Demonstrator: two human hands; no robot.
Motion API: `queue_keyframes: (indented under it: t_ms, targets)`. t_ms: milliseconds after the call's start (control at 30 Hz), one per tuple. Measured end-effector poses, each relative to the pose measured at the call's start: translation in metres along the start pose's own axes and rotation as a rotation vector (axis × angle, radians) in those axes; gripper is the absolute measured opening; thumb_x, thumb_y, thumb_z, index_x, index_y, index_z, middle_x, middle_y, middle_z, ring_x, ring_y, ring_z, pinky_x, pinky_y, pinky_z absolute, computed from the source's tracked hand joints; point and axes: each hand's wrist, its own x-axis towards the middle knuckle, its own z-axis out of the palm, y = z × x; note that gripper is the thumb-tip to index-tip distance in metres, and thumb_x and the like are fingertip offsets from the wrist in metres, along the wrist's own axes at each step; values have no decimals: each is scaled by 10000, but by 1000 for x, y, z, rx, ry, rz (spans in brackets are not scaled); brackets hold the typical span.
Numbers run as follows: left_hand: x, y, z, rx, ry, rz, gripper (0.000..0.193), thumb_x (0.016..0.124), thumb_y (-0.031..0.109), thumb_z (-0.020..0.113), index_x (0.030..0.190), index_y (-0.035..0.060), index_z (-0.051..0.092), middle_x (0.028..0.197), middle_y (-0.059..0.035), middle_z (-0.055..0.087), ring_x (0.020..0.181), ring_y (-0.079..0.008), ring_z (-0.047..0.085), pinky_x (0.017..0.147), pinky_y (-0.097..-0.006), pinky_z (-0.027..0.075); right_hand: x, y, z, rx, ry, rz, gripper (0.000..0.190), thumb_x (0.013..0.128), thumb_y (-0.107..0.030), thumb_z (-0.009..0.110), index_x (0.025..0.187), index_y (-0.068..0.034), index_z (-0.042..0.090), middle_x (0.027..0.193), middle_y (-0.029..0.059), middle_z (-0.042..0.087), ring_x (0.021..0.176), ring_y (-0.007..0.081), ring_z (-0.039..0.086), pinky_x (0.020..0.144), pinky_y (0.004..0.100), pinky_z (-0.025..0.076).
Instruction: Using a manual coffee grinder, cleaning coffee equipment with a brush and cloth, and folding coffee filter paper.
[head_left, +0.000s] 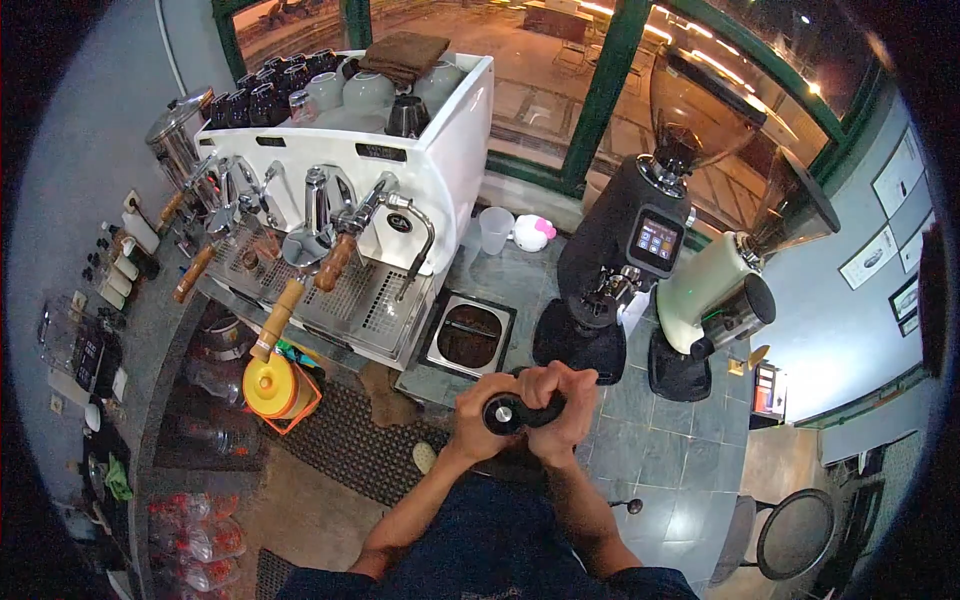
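Observation:
My left hand (477, 420) is wrapped around a black round-topped implement (504, 414) with a metal centre, close in front of my body. My right hand (561, 409) is closed on a black grip (546, 414) right beside that round top. What kind of tool it is, and whether the two parts are joined, I cannot tell; the hands and the steep view hide its lower part. Just beyond my hands, a steel knock box (484, 364) holding dark coffee grounds is set into the grey tiled counter (637, 450). A bar crosses its opening.
A white espresso machine (457, 150) with wooden-handled portafilters (337, 261) stands left, cups on top. A black grinder (600, 232) and a pale green grinder (697, 292) stand right. A plastic cup (496, 229) is behind the knock box. A yellow-lidded container (268, 384) sits lower left.

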Motion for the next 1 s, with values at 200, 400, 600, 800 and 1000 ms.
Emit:
queue_keyframes:
  t_ms: [200, 400, 600, 800, 1000]
  targets:
    - [8, 9, -1, -66, -24, 138, 382, 687, 63, 871, 1018, 38, 683, 992, -123, 741, 988, -317, 720, 917, -438, 557, 21, -23, 9, 453, 172, 101, 585, 1095, -553, 309, 799, -72, 463, 729, 62, 491, 627, 185, 438, 620, 333, 395]
    - [4, 27, -2, -774, 104, -339, 179, 853, 139, 764, 956, 58, 642, 952, -84, 698, 982, -255, 688, 989, -467, 526, 12, -30, -17, 223, 346, 198, 390, 1095, -362, 457, 839, -67, 464, 773, 51, 480, 683, 151, 493, 603, 314, 463]
    - [29, 36, -20, -1659, 432, -940, 231, 900, 248, 699, 976, 46, 616, 914, -68, 660, 885, -208, 660, 1021, -435, 498, -32, -29, -29, -600, -16, 136, 123, 850, 1, 773, 968, -31, 773, 918, 89, 627, 680, 144, 628, 588, 258, 501]
    - [31, 32, -23, -1735, 349, -950, 205, 912, 223, 687, 935, 28, 629, 895, -84, 658, 914, -226, 669, 1020, -431, 511, -39, -21, -1, -772, -99, -69, 257, 764, 4, 853, 1001, -53, 772, 917, 52, 633, 740, 154, 655, 636, 267, 526]
    - [27, 27, -20, -1646, 293, -867, 208, 941, 239, 655, 984, 41, 609, 944, -81, 619, 945, -224, 638, 1003, -448, 517, -38, 4, -3, -796, -109, -144, 221, 816, -64, 831, 1006, -92, 721, 899, 64, 637, 724, 209, 685, 620, 322, 573]
